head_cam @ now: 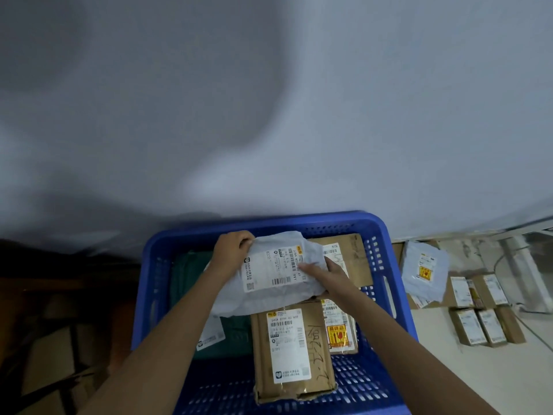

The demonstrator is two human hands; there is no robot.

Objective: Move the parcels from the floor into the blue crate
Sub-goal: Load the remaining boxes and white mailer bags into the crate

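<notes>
One blue crate (386, 235), two hands, perhaps twelve parcels.

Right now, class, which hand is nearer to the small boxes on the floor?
Right. The right hand holds the grey bag's right edge, on the crate side facing the small boxes. The left hand holds the bag's far left corner, further away.

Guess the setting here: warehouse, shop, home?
Probably a parcel sorting or pickup room: a blue perforated plastic crate holding labelled cardboard boxes, and more labelled small boxes lined on the floor by a plain wall.
</notes>
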